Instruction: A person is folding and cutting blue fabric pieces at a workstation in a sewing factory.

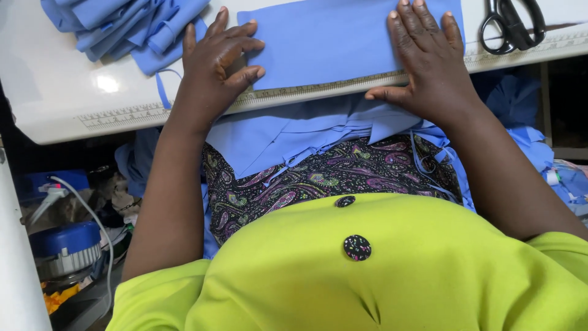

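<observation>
A flat rectangle of blue fabric lies on the white table, its near edge along the printed ruler strip. My left hand rests at the fabric's left edge, fingers curled against it. My right hand lies flat on the fabric's right end, fingers spread, thumb at the table's edge. More blue fabric pieces with ties lie in my lap over a paisley skirt.
A heap of folded blue pieces sits at the table's far left. Black scissors lie at the far right. Below the table's left are a blue round container and a white cable. Blue fabric hangs right.
</observation>
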